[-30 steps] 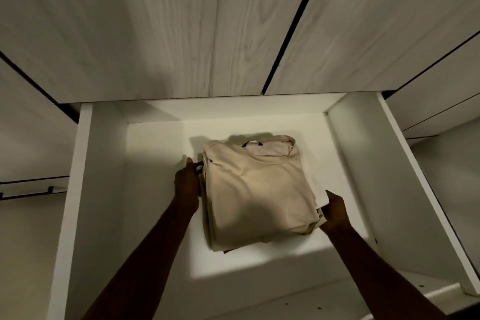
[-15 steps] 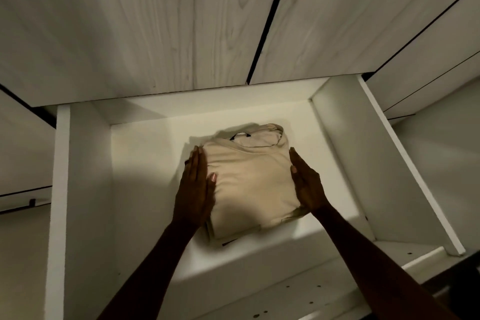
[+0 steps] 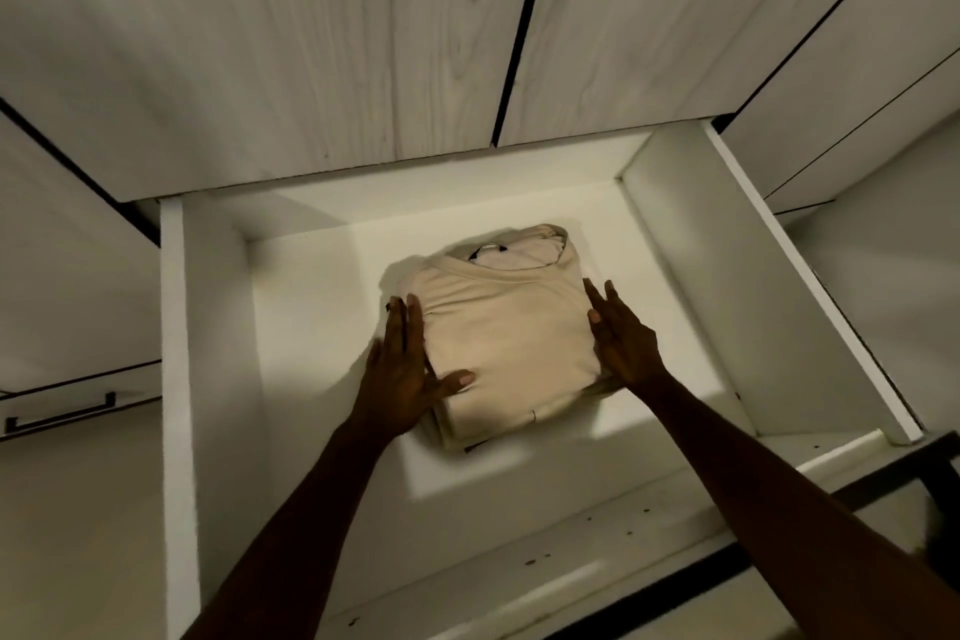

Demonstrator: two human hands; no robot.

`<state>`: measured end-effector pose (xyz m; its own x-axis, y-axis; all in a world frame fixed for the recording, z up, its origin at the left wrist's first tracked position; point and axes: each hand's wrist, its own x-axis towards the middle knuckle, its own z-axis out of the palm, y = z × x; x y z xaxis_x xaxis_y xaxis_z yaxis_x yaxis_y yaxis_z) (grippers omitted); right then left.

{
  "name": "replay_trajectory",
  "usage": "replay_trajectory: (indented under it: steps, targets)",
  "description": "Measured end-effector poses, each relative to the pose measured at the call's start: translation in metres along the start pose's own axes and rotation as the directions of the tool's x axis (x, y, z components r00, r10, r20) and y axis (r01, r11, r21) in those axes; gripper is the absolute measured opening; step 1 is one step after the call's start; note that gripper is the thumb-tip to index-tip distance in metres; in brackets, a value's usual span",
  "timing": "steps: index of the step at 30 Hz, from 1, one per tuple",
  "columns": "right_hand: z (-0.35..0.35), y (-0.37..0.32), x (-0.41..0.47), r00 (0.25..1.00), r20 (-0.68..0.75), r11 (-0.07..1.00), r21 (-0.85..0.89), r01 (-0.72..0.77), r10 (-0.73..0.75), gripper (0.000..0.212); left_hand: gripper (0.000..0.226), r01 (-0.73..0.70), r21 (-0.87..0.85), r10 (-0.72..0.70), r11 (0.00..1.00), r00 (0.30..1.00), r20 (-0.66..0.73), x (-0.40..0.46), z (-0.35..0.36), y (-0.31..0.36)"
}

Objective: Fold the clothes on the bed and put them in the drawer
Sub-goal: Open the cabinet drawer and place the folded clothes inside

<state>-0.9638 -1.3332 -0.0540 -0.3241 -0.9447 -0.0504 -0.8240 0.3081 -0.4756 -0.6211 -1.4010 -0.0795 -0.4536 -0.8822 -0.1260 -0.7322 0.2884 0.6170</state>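
1. Folded beige garment point(image 3: 506, 335), centre of frame, lying on the floor of the open white drawer point(image 3: 737, 286).
2. Left hand point(image 3: 402, 374): fingers straight along the garment's left edge, thumb resting on top; nothing gripped.
3. Right hand point(image 3: 621, 338): flat against the right edge, likewise gripping nothing.
4. Step judged: squaring the placed garment. Next: withdraw both hands without disturbing the fold.

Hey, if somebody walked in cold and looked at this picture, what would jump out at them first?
Probably the folded beige shirt, lying lit in the middle of the open white drawer, collar toward the back. Next, the two hands: the left hand lies flat against the shirt's left edge with its thumb on top, and the right hand presses flat against its right edge. Above the drawer run pale wood-grain cabinet doors.
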Motion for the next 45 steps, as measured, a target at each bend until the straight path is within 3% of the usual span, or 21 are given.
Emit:
replay_trajectory:
  steps: [5,8,10,14,17,20,24,29,40,45]
  targets:
    - [-0.037,0.011,-0.066,0.986,0.147,0.98,-0.168,0.105,-0.08,0.065,0.154,0.136,0.094,-0.157,0.986,0.947,0.279,-0.064,-0.014,0.029]
    - [-0.073,-0.009,-0.103,0.95,0.313,0.948,-0.307,0.083,0.018,0.059,0.143,0.241,0.049,-0.24,0.969,0.885,0.398,-0.108,-0.02,0.066]
    - [-0.09,-0.027,-0.133,0.976,0.212,0.956,-0.274,0.108,-0.05,0.051,0.126,0.292,0.036,-0.276,0.956,0.849,0.451,-0.136,-0.03,0.098]
    - [-0.113,-0.045,-0.208,0.964,0.108,0.952,-0.164,0.26,-0.245,0.036,0.097,0.297,0.07,-0.295,0.952,0.837,0.461,-0.202,-0.05,0.168]
    - [-0.123,-0.064,-0.264,0.962,0.117,0.956,-0.13,0.263,-0.248,0.072,0.097,0.226,0.213,-0.292,0.951,0.883,0.366,-0.247,-0.052,0.207]
    - [-0.123,-0.075,-0.306,0.959,0.17,0.949,-0.184,0.256,-0.226,0.095,0.127,0.191,0.299,-0.277,0.935,0.92,0.277,-0.282,-0.055,0.226]
    - [-0.137,-0.088,-0.341,0.946,0.294,0.951,-0.231,0.206,-0.133,0.096,0.078,0.137,0.41,-0.269,0.902,0.92,0.284,-0.326,-0.056,0.241]
    - [-0.155,-0.101,-0.356,0.929,0.367,0.947,-0.281,0.153,-0.042,0.094,0.084,0.06,0.463,-0.253,0.884,0.896,0.365,-0.343,-0.068,0.242]
    - [-0.153,-0.097,-0.341,0.901,0.43,0.896,-0.374,0.239,-0.06,0.088,0.087,0.039,0.417,-0.227,0.908,0.882,0.413,-0.345,-0.073,0.226]
    - [-0.149,-0.096,-0.336,0.897,0.44,0.88,-0.411,0.238,-0.037,0.089,0.104,0.022,0.399,-0.204,0.916,0.885,0.419,-0.346,-0.068,0.224]
